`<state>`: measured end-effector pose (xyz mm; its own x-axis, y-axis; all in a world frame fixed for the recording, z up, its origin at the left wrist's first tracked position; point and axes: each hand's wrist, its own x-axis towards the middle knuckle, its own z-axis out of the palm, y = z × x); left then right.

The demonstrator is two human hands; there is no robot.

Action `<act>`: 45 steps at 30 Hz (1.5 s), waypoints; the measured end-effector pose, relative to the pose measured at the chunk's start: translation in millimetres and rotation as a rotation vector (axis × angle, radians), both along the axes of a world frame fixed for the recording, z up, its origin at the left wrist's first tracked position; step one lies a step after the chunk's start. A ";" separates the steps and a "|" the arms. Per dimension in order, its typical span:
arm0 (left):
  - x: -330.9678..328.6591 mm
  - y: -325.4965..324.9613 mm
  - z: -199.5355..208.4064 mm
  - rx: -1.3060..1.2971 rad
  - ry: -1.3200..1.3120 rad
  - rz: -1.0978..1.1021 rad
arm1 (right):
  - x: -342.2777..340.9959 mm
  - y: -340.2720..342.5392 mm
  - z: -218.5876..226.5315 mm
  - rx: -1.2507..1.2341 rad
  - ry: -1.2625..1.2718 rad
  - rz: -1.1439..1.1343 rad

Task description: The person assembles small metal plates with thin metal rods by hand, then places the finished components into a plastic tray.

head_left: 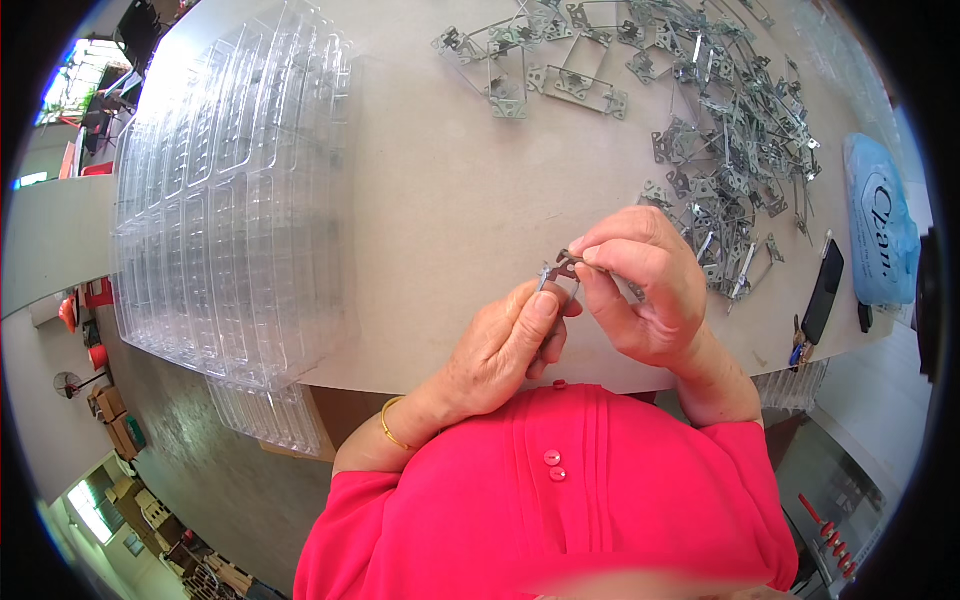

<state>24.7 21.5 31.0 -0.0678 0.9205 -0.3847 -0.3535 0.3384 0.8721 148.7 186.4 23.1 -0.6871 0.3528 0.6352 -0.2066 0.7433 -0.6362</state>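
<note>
The left hand [503,345], near the centre of the frame, holds a small metal bracket [545,276] in a narrow grip between thumb and fingers, hiding its lower part. The right hand [647,290], just right of centre, pinches a dark piece [570,260] at the bracket's upper end with thumb and fingertips; whether the two are joined is hard to tell.

Behind the right hand, a tangled heap of metal brackets [735,130] spreads across the upper right, and the hand covers part of its near edge. A few loose brackets [578,90] lie at the top centre of the pale table [430,220]. Clear plastic trays [235,190], stacked and glaring with light, fill the upper left; a smaller tray stack [262,412] sits below the table edge, lower left. At the right rim are a blue plastic bag [882,225] and, beside it, a black phone [824,293]. The person's pink shirt [560,490] blocks much of the lower centre, including part of the table's near edge. Cardboard boxes [120,430] and a fan [68,384] stand at the far left.
</note>
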 end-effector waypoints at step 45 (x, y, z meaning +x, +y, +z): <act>-16.3 -7.7 4.0 0.059 -0.172 0.155 | 4.2 -0.2 4.8 -0.479 -0.203 -0.064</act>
